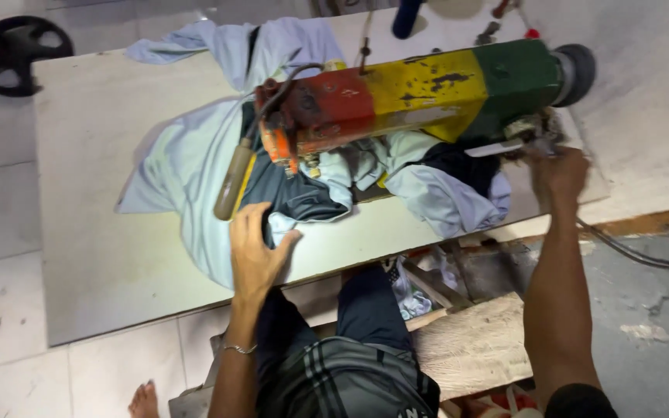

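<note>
The person's lap in dark striped shorts (350,371) lies nearest, at six o'clock. The pale wooden table (94,201) carries a red, yellow and green painted sewing machine (420,93), whose needle area is hidden. Light blue and dark grey cloth (195,155) spreads beneath it toward nine o'clock. The left hand (255,251) presses flat, fingers spread, on the cloth. The right hand (557,172), blurred at three o'clock, touches the machine's end; its grip is unclear.
</note>
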